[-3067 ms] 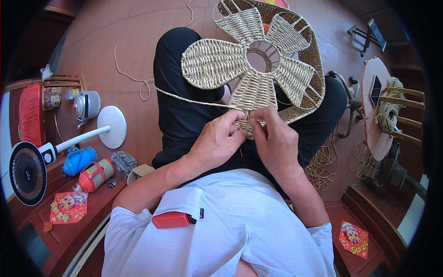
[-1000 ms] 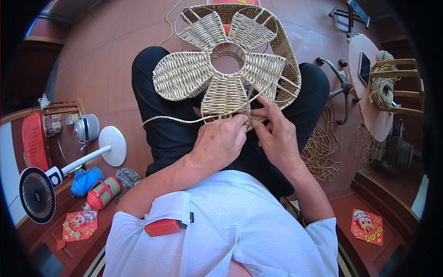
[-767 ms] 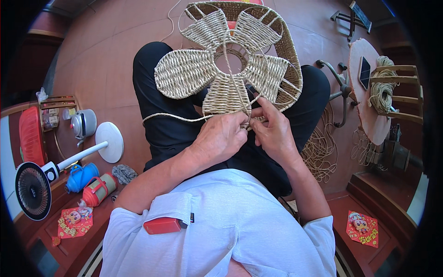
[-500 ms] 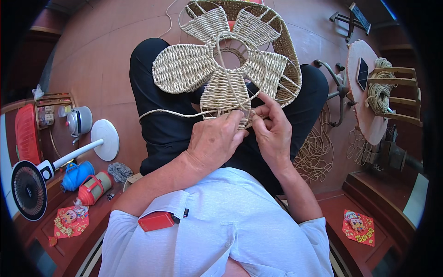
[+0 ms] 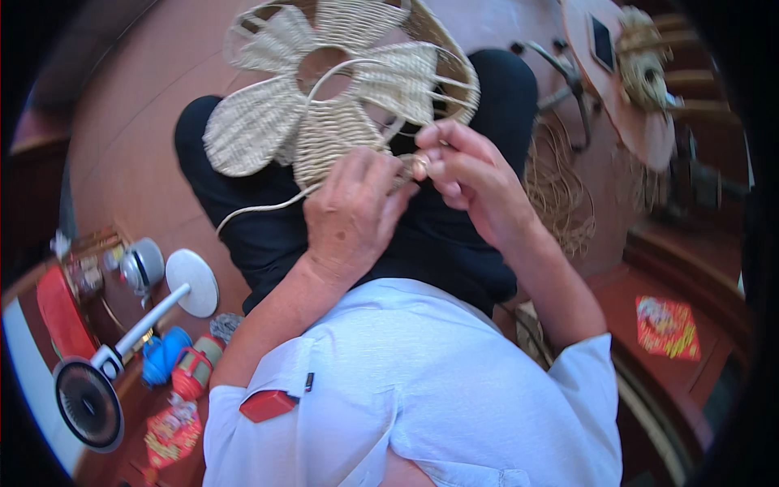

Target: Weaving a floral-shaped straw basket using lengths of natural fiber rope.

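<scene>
In the head view, resting over black trousers [image 5: 505,93]: a five-petalled flower of twisted straw [image 5: 349,107], just in front of a woven basket [image 5: 452,49]. Curled closed over the near end of the lower petal [image 5: 329,150], back upward: the left hand [image 5: 355,209], apparently gripping there. Half closed just to its right: the right hand [image 5: 475,166], thumb and forefinger drawn near together, tips close to the left fingers. Trailing leftward from beneath the left hand, a loose cord [image 5: 264,208]; arching across the centre hole, a pale strand [image 5: 327,75].

Changed over the last half second: the right hand, now lifted and turned more toward the left. Also shifted up and leftward, the flower, probably through a head turn, given the matching swing of the pedestal fan [image 5: 89,403]. Likely meaning for the weaving: a fresh hold near the petal's end.

Hidden: the left fingertips. Blurred: the right fingertips; cannot tell of anything pinched there. Cut off at the top edge: upper petals and the basket's far side. Hard to trace: the strand's route toward the hands.
</scene>
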Motion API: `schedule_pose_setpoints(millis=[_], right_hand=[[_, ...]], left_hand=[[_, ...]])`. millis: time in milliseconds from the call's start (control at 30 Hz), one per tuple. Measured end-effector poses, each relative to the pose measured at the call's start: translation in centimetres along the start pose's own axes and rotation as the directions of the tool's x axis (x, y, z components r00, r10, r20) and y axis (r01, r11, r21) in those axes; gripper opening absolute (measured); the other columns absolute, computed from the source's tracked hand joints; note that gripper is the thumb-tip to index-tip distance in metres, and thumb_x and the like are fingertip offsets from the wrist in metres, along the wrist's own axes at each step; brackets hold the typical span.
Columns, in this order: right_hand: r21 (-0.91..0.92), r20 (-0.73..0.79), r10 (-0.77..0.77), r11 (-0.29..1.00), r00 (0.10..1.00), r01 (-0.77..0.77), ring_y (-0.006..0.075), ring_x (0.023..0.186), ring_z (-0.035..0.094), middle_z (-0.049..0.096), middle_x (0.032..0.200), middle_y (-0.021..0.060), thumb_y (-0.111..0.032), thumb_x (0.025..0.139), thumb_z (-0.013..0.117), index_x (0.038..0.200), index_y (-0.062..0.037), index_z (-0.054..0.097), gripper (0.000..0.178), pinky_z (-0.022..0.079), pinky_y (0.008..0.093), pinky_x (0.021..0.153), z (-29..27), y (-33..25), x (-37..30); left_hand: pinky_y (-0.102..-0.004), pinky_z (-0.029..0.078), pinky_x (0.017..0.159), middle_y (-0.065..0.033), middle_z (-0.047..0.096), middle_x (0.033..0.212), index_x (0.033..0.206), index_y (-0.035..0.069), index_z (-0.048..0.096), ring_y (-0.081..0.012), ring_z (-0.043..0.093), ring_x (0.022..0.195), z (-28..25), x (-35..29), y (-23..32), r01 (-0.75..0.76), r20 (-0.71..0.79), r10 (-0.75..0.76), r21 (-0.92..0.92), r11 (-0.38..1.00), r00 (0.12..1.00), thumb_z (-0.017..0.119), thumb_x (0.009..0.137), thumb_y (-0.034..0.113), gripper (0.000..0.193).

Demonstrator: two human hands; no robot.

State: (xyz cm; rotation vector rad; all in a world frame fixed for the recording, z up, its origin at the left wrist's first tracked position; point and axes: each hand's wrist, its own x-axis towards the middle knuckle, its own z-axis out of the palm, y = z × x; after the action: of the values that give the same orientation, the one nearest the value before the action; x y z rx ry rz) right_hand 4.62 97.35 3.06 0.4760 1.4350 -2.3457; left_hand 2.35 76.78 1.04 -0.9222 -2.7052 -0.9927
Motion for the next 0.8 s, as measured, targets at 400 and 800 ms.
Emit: schedule_pose_setpoints(millis=[400, 800], right_hand=[[0.157, -0.411, -0.183, 0.951, 0.893, 0.267, 0.0028, 0.053, 0.041, 0.055, 0.077, -0.0033, 0.008, 0.092, 0.070, 0.090, -0.0182, 0.049, 0.034, 0.027, 0.0187, 0.042, -25.5, -7.3, -6.4], [-0.053, -0.998, -0.064, 0.887, 0.007, 0.458, 0.0155, 0.063, 0.051, 0.071, 0.095, 0.0090, -0.017, 0.111, 0.061, 0.117, -0.0026, 0.072, 0.019, 0.041, 0.0275, 0.052, -55.4, -9.9, -30.8]], left_hand=[[-0.0435, 0.050, 0.067, -0.0097, 0.062, 0.088, 0.092, 0.006, 0.067, -0.0311, 0.065, 0.076, 1.4, 0.6, -0.3, -0.037, 0.050, 0.038, -0.009, 0.999, 0.998, 0.079, 0.100, 0.012, 0.015], [-0.0367, 0.050, 0.066, -0.0101, 0.065, 0.087, 0.097, 0.002, 0.067, -0.0250, 0.064, 0.073, 1.7, 0.2, -0.7, -0.042, 0.038, 0.042, 0.002, 0.999, 0.998, 0.077, 0.104, 0.009, 0.014]])
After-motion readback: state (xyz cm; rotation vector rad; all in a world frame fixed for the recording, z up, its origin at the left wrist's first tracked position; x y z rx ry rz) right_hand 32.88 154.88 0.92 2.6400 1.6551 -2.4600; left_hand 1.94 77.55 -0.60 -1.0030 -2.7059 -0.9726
